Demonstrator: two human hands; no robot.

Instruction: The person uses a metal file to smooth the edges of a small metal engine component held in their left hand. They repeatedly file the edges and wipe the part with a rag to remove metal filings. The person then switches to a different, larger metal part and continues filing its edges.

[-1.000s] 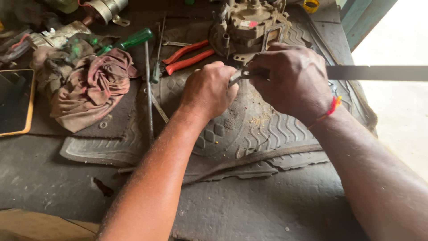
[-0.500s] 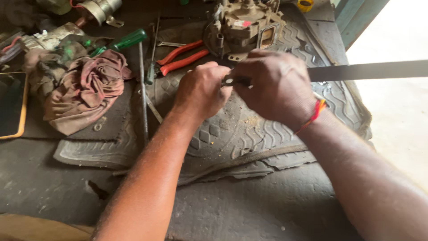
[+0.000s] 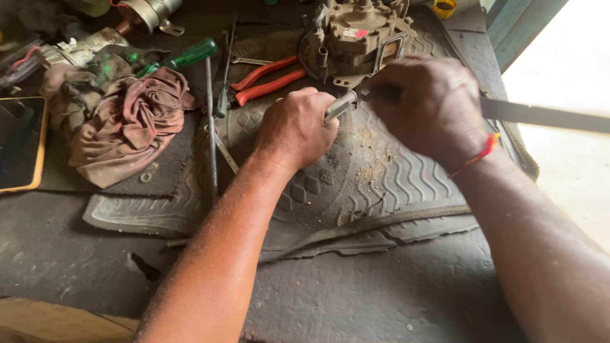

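Fingers of the left hand are curled shut around a short metal rod, of which only the bright end shows, poking out toward the right. Fingers of the right hand are closed over the near end of a long flat metal blade that runs off to the right edge; whether it is a file or a saw blade cannot be told. The two hands nearly meet, and the blade end appears to be laid across the rod where the right fingers hide the contact, so the rod seems gripped firmly to steady it against the blade. A red thread is worn at the right wrist.

Both hands are held just above a ribbed rubber mat spread on the dark worktop. Pale dust lies on the mat under the hands, which suggests the mat is there to catch filings and to cushion the work.

Farther left, a slim steel bar lies lengthwise along the mat, and a crumpled reddish rag is bunched beside it, with a dark tablet at the left edge.

Farther still, red-handled pliers and a green-handled screwdriver lie within easy reach. A grimy metal carburettor body stands at the far side, just beyond the hands.
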